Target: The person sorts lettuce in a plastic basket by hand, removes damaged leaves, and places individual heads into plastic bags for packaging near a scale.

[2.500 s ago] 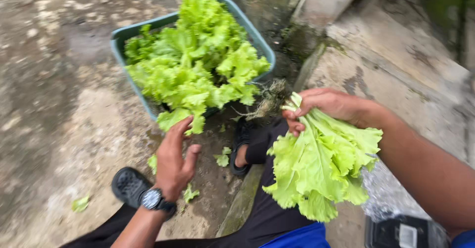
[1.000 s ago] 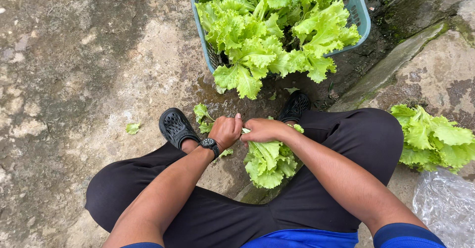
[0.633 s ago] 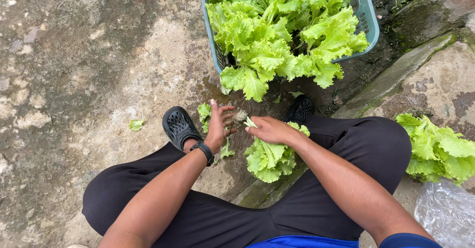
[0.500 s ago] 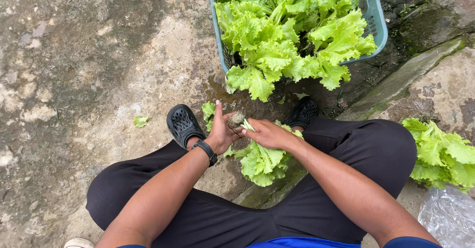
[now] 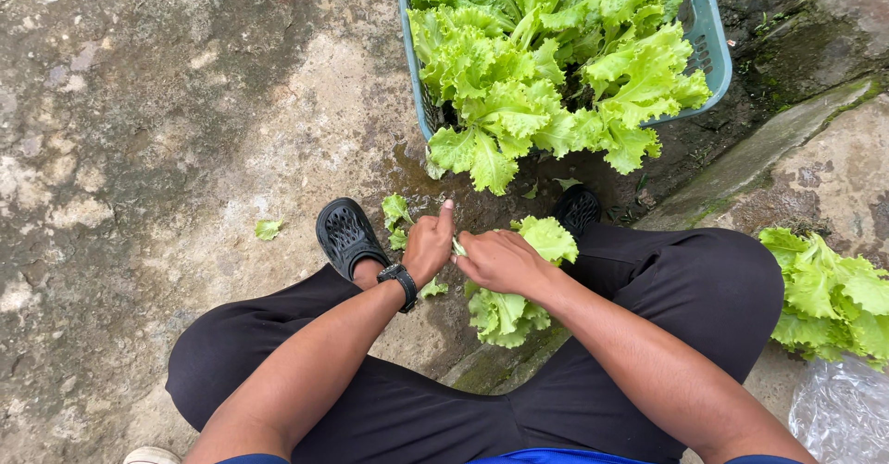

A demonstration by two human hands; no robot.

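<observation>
The right hand [image 5: 500, 260] is closed around the stem end of a lettuce [image 5: 509, 302] held low between the knees, just below the basket [image 5: 708, 47]; the left hand [image 5: 431, 246] pinches at that same stem, thumb up. Gripping near the base and pulling gently would likely spare the leaves. The lettuce is bright green, frilly and loose.
</observation>
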